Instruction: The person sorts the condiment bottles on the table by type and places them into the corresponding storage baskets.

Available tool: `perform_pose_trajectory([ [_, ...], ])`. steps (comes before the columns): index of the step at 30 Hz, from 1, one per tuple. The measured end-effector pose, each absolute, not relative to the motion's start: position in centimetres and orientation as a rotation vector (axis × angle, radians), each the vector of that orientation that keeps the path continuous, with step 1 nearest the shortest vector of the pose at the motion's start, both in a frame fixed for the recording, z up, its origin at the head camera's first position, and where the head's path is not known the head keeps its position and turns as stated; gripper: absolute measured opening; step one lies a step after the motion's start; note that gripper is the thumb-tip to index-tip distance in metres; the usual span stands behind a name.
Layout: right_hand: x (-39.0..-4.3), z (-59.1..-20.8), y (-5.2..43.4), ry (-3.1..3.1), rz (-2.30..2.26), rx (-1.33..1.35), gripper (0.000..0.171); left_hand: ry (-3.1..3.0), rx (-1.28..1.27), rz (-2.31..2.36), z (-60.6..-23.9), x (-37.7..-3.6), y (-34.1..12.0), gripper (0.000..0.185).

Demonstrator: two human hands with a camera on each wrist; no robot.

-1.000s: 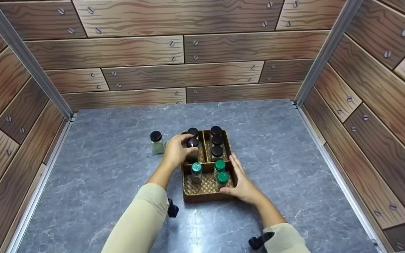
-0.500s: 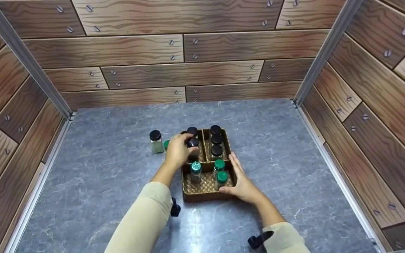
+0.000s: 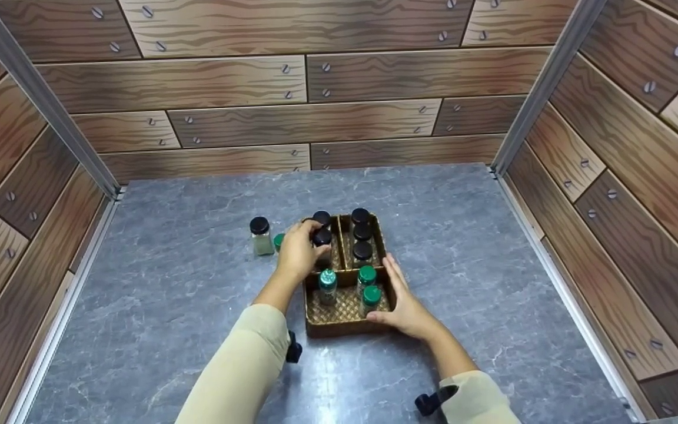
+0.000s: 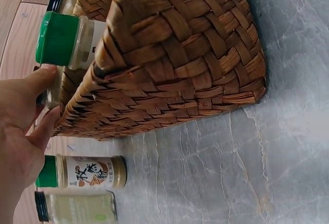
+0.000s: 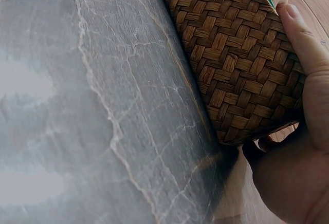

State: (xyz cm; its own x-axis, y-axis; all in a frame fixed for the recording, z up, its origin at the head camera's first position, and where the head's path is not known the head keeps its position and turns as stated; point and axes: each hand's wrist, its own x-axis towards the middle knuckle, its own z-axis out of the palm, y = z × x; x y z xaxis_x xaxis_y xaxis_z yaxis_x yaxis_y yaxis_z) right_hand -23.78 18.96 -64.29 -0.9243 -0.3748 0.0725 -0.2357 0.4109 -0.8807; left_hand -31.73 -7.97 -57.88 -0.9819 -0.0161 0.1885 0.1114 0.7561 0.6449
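L hand (image 3: 298, 254) has its fingers curled round a black-cap spice jar (image 3: 322, 238) in the back-left part of the woven basket (image 3: 339, 325). The jar looks like it is going down into its spot, w/ another black-cap jar just behind it. R hand (image 3: 408, 309) lies flat vs the basket's right wall, fingers straight, thumb at the front corner, keeping it steady. Step, I think: putting this jar in place. Next move prob needs the L hand to let go w/o tipping the jar, then reach for the 2 jars on the gray table (image 3: 186, 306) left of the basket: a black-cap jar (image 3: 261, 236) and a green-cap jar (image 3: 279, 241).
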Motion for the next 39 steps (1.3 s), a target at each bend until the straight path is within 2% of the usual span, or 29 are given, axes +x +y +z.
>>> perform_pose_trajectory([
  [11,-23.8,-64.3,18.8,2.523,-1.554,-0.533,0.130,-2.771,-0.025,-1.008,-57.9,-31.3,-7.3,0.053],
  [23,-22.3,-60.8,18.2,2.452,-1.620,-0.538,0.126,-2.735,-0.093,-1.033,-57.7,-30.5,-7.3,0.061],
  [33,-22.3,-61.0,18.2,2.446,-1.601,-0.504,0.128,-2.653,-0.216,-1.032,-56.0,-29.9,-8.2,0.059],
  [39,-23.5,-63.6,18.8,2.496,-1.548,-0.511,0.130,-2.545,-0.333,-1.047,-55.3,-29.9,-8.7,0.055],
])
